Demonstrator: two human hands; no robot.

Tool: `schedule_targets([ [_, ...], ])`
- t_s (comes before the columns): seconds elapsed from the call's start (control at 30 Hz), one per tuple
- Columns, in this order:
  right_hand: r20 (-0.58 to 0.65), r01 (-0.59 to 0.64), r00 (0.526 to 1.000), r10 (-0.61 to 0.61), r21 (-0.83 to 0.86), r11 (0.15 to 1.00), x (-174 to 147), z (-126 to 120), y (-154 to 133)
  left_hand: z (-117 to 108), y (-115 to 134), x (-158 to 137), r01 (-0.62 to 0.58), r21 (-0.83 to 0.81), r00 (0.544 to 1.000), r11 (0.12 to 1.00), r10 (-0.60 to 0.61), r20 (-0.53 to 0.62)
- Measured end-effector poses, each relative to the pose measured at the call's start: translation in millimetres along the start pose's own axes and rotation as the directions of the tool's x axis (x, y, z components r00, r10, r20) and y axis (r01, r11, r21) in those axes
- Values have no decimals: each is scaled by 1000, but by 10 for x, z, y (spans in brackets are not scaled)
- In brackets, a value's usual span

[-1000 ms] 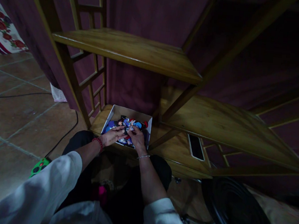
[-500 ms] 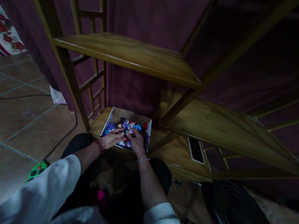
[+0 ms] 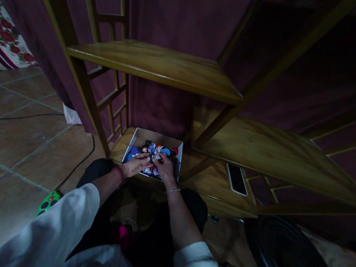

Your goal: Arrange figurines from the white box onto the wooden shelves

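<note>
A shallow white box (image 3: 142,135) on the low wooden shelf holds a pile of small colourful figures (image 3: 165,151), mostly blue, black and red. My left hand (image 3: 135,165) reaches over its front left part, palm turned up, fingers pointing right. My right hand (image 3: 165,168) comes in from the right with its fingers bent down. Between the two hands' fingertips is a small dark figure (image 3: 152,157), partly covered by the fingers; its details are too small to make out. Both hands grip it above the pile.
A wooden shelf board (image 3: 159,62) spans above the box. To the right, a phone-like dark slab with a white edge (image 3: 237,179) lies on the lower shelf. A green controller-like object (image 3: 48,203) is on the floor at left, a round black seat (image 3: 292,258) at lower right.
The whole view has shifted slightly, so everything sits a little further right. My left fingers have closed in somewhat around the small dark figure; both hands stay over the box.
</note>
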State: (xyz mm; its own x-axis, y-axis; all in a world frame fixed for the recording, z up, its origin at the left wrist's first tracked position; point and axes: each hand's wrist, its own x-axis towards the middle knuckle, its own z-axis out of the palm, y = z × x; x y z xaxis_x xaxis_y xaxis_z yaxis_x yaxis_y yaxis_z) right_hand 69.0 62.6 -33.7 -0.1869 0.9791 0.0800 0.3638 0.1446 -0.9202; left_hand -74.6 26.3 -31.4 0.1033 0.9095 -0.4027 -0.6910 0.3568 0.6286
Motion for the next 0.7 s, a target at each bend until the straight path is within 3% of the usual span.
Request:
schedule_targets([
  [0.7, 15, 29, 999, -28, -93, 995, -33, -31, -74, -6, -12, 8, 9, 23, 1000, 1000, -9, 5],
])
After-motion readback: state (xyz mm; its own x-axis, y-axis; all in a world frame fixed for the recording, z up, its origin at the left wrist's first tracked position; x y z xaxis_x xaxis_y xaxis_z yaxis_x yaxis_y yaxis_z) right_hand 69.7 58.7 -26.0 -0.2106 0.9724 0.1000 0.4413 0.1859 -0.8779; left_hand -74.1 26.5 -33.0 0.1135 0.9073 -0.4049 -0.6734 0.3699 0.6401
